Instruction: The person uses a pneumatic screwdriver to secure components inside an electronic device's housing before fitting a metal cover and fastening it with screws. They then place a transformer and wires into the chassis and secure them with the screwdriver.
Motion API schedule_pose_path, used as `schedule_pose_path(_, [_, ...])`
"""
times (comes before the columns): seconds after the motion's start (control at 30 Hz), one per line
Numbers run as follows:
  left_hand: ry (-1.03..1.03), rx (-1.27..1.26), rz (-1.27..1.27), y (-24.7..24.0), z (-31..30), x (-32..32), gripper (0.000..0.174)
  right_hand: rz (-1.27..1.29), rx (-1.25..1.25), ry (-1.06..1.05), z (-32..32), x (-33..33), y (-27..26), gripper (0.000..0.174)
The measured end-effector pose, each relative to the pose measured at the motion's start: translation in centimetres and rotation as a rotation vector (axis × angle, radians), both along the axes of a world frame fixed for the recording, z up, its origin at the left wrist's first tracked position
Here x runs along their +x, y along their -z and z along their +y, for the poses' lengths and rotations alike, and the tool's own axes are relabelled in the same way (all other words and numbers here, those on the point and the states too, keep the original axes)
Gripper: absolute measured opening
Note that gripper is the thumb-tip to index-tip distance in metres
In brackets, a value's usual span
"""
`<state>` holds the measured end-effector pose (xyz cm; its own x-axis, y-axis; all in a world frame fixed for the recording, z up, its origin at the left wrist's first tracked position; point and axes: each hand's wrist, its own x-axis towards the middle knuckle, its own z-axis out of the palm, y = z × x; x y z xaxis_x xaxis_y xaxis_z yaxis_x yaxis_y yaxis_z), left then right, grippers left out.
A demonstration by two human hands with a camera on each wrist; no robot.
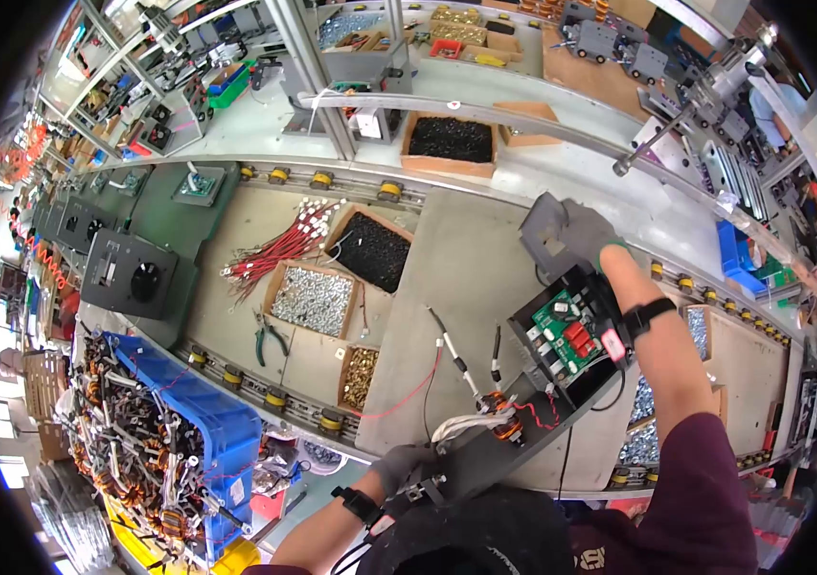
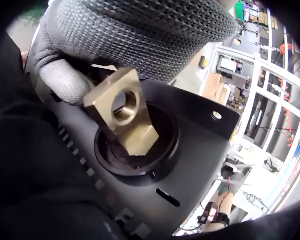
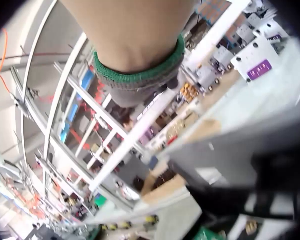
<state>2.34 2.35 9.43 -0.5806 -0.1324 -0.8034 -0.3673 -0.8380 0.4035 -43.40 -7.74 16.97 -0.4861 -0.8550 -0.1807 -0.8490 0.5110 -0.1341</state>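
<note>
A black metal chassis (image 1: pixel 466 460) slants across the bench close to the person's body. It carries a green circuit board (image 1: pixel 567 331) with red parts and a copper-wound coil (image 1: pixel 499 419) with thick sleeved leads. At its near end, the grey-gloved left hand (image 1: pixel 404 467) grips the panel edge. The left wrist view shows that glove's thumb (image 2: pixel 65 82) beside a brass terminal (image 2: pixel 122 110), which stands in a black round socket (image 2: pixel 172 145). By the chassis's far end, the gloved right hand (image 1: pixel 586 233) holds a grey panel (image 1: pixel 544 233); its fingertips are hidden.
Left of the chassis lie boxes of silver fasteners (image 1: pixel 313 299), black parts (image 1: pixel 370 251) and brass parts (image 1: pixel 359 376), with pliers (image 1: pixel 270 337) and red wires (image 1: pixel 270 254). A blue bin (image 1: pixel 236 431) of coils stands lower left. Roller rails (image 1: pixel 389 190) border the bench.
</note>
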Motion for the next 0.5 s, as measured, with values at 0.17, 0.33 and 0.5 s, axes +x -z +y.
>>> schedule_pose_path(0.17, [-0.066, -0.107, -0.189, 0.4, -3.3, 2.3, 0.016, 0.161, -0.08, -0.088, 1.4, 1.0, -5.3, 0.058])
schedule_pose_path(0.33, [-0.296, -0.91, -0.08, -3.8, -10.4, 3.9, 0.059, -0.419, -0.85, 0.178, 13.3, 3.8, -9.1, 0.023])
schedule_pose_path(0.5, [-0.145, -1.288, -0.286, -0.8, -14.1, 5.4, 0.07, -0.374, -0.987, 0.498, 27.3, 12.0, 2.5, 0.021])
